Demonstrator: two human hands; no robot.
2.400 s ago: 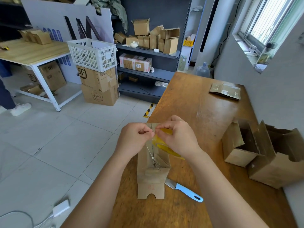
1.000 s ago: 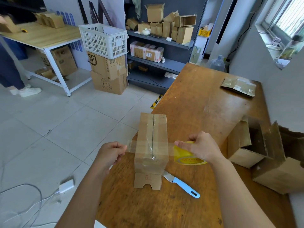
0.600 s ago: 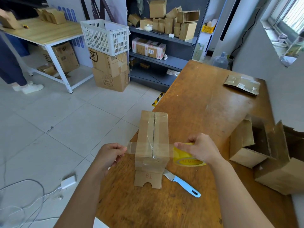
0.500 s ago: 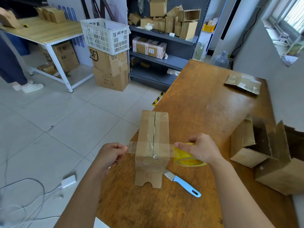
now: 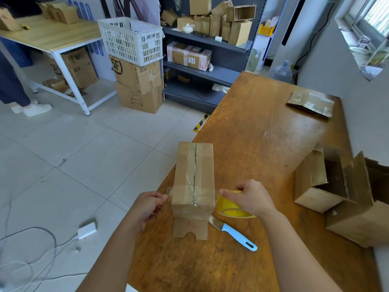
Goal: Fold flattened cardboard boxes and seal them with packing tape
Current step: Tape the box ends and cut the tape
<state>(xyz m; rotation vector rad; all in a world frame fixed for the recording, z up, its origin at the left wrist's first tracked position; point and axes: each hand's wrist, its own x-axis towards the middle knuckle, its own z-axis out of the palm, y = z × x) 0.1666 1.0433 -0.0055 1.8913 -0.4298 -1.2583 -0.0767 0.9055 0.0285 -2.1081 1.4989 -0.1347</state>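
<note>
A tall folded cardboard box (image 5: 194, 165) lies on the wooden table (image 5: 263, 127), its taped centre seam facing up and a loose flap marked 61 at its near end. A clear strip of tape (image 5: 192, 191) stretches across the box's near end. My left hand (image 5: 147, 205) pinches the strip's free end left of the box. My right hand (image 5: 250, 197) grips the yellow tape roll (image 5: 231, 209) right of the box.
A blue-handled knife (image 5: 235, 234) lies just behind the roll. Open cardboard boxes (image 5: 328, 186) stand at the right edge, a flattened box (image 5: 310, 103) at the far end. Off the table's left edge lie floor cables and a white adapter (image 5: 87, 230). A person's leg (image 5: 12, 85) shows far left.
Earlier both hands were together above the box pulling tape from the roll. They then moved apart, stretching the strip across the box's near end. Over the last half second almost nothing moved.
</note>
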